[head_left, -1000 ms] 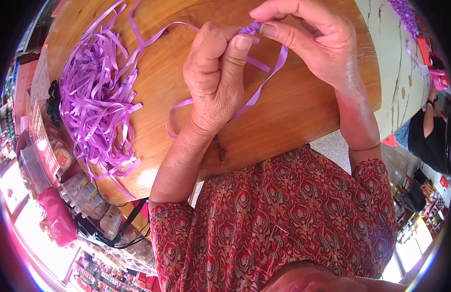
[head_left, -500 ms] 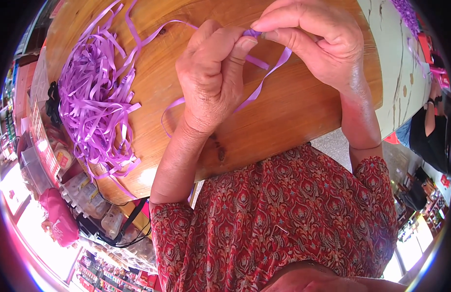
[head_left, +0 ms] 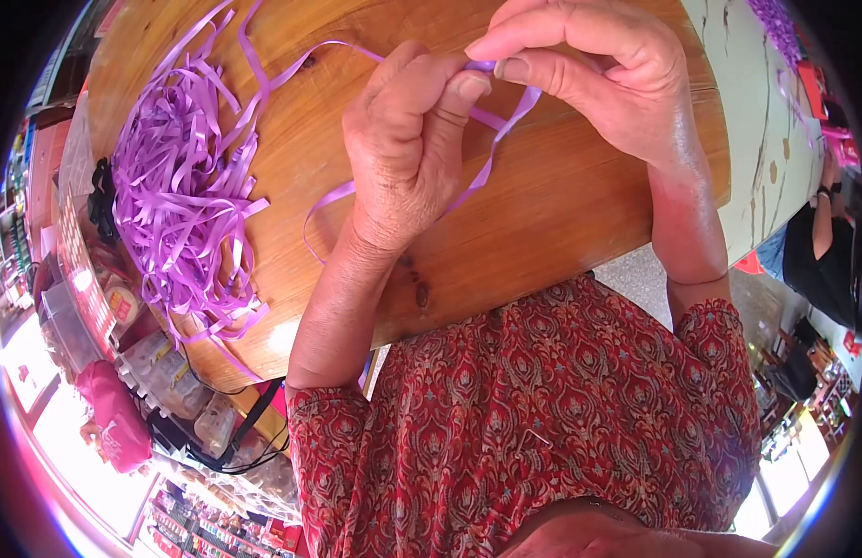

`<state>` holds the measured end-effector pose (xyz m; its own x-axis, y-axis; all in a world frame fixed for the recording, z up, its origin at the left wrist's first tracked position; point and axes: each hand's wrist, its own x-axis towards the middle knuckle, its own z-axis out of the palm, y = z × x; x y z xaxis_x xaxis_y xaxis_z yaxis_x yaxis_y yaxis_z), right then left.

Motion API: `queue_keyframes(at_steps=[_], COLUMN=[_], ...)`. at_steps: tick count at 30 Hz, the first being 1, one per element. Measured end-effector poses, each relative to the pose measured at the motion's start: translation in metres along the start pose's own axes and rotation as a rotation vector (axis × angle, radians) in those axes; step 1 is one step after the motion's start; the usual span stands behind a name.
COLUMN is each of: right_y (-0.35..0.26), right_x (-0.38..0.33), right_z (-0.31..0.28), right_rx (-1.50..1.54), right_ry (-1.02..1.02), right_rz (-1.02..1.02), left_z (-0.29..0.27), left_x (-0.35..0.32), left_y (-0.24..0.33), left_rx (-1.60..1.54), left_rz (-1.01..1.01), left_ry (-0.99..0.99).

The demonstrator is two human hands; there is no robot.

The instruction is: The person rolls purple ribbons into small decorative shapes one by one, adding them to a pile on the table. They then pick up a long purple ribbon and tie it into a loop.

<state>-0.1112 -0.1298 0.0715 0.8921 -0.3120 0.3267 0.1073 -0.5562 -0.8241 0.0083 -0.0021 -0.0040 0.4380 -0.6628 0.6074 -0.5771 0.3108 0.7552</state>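
A narrow purple ribbon runs between my two hands above the wooden table. My left hand is closed, its thumb and forefinger pinching a small folded or knotted bit of the ribbon. From the right, the thumb and forefinger of my right hand close on the same small bit, the other fingers loosely curled. One strand loops down below my left hand, and another trails left toward a large tangled heap of purple ribbon. The exact shape of the pinched part is mostly hidden by the fingertips.
The wooden tabletop carries the heap at its left side. A pale marbled table adjoins at the right, with more purple ribbon at its far end. A pink cap and packed goods crowd the lower left. Another person's arm shows at far right.
My right hand has shifted slightly left, bringing its fingertips closer to my left fingers. The hanging ribbon strand has swung a little left. The heap stays put.
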Motion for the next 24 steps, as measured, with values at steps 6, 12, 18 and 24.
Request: queue_keyframes(at_steps=[6, 12, 18, 24], right_y=[0.002, -0.002, 0.002, -0.001], right_x=[0.001, 0.002, 0.001, 0.0], right_z=[0.004, 0.002, 0.004, 0.002], right_rx=[0.102, -0.019, 0.112, 0.084], right_ry=[0.032, 0.022, 0.03, 0.011], right_rz=[0.014, -0.031, 0.014, 0.036], left_z=[0.001, 0.003, 0.003, 0.003], left_x=[-0.003, -0.003, -0.005, -0.006], left_y=[0.003, 0.006, 0.007, 0.009], left_rx=[-0.168, -0.248, -0.4, -0.468], left_rz=[-0.116, -0.167, -0.243, -0.296], left_ry=[0.006, 0.025, 0.005, 0.001])
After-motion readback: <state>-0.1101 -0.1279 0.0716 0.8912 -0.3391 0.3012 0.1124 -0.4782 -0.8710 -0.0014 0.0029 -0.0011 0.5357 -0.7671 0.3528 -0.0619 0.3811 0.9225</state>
